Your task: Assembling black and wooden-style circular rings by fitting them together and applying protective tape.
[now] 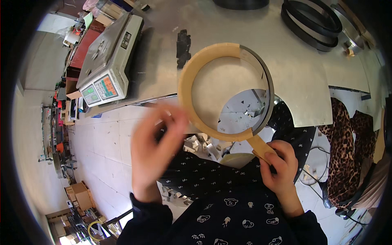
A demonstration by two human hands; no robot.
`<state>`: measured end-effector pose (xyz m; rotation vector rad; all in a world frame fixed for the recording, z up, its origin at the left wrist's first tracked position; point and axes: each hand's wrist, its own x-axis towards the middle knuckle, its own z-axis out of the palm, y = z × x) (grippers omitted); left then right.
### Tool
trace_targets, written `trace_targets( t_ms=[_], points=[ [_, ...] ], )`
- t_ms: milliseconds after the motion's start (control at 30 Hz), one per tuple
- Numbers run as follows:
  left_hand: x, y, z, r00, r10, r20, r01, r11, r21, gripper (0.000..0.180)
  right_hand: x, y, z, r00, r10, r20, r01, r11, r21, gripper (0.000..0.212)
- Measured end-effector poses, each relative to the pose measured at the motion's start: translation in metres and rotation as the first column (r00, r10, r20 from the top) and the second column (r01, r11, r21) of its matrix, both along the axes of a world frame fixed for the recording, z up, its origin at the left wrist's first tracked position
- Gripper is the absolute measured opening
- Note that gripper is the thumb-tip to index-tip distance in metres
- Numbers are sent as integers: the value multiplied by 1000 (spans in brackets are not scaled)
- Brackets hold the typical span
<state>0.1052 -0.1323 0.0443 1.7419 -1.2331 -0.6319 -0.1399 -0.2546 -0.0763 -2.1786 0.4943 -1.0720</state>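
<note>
A large ring (185, 85) stands out over the table's front edge, mostly wrapped in tan paper tape. Its right-hand part is bare and shows dark grey metal. A strip of the tan tape (259, 146) runs from the ring's lower right side down to my right hand (279, 165). That hand is closed, pinching the strip between thumb and fingers. Beside the ring's lower left, my left hand (157, 143) is smeared by motion. Its fingers are too blurred to show whether they hold anything, and contact with the ring cannot be made out.
A metal-topped table (155, 77) has a curved cut-out at its front. On it stand a digital scale (106, 61) at left, and black rings (312, 24) at far right. Scraps (204, 145) lie below, near my lap. Someone in leopard-print clothing (343, 155) is close at right.
</note>
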Motion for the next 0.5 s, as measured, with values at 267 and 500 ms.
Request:
trace_targets(
  t_ms=[267,500],
  points=[
    [54,-91,-15,835,129,535,-213,972,97,30,-7,-2,13,1000,7,-21,-9,998,-70,34],
    [51,-125,-23,833,95,544,-163,983,78,25,-15,5,22,997,2,-78,-16,984,-177,32]
  ],
)
